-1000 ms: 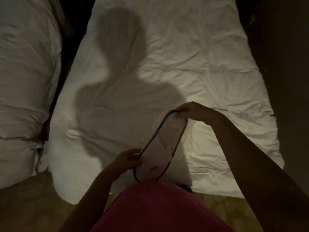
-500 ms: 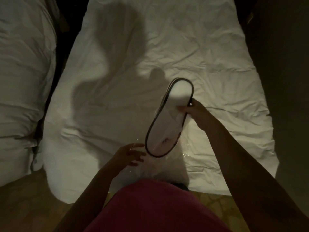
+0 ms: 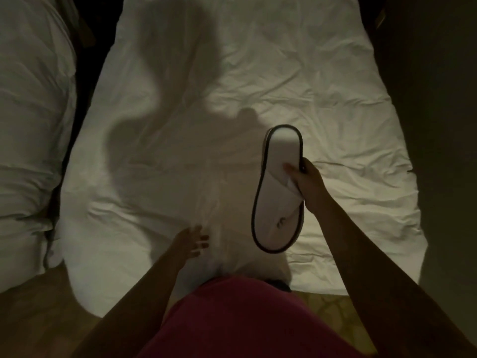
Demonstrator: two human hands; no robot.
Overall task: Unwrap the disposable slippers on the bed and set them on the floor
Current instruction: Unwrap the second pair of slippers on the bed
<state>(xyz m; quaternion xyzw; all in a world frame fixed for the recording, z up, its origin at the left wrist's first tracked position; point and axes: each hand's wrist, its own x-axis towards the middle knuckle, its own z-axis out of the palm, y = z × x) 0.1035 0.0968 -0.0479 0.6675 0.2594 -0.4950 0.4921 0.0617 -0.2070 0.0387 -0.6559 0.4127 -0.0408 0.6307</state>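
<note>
White disposable slippers (image 3: pixel 277 197) with black edging, stacked flat as one pair, hang above the white bed (image 3: pixel 180 125). My right hand (image 3: pixel 308 180) grips them at their right edge, thumb on top. They are out of their clear wrapper. The wrapper (image 3: pixel 227 228) is a faint, blurred film lying on the sheet between my hands. My left hand (image 3: pixel 192 240) hovers over the bed's near edge, fingers spread, holding nothing that I can make out.
A second white bed (image 3: pixel 31 125) stands at the left across a dark gap. Tan patterned floor (image 3: pixel 33 319) shows along the bottom on both sides of my red clothing (image 3: pixel 245 319). A dark wall or furniture (image 3: pixel 438 125) rises at the right.
My right hand has pulled the slippers up and to the right, out of the clear wrapper. My left hand has let go of the wrapper and opened.
</note>
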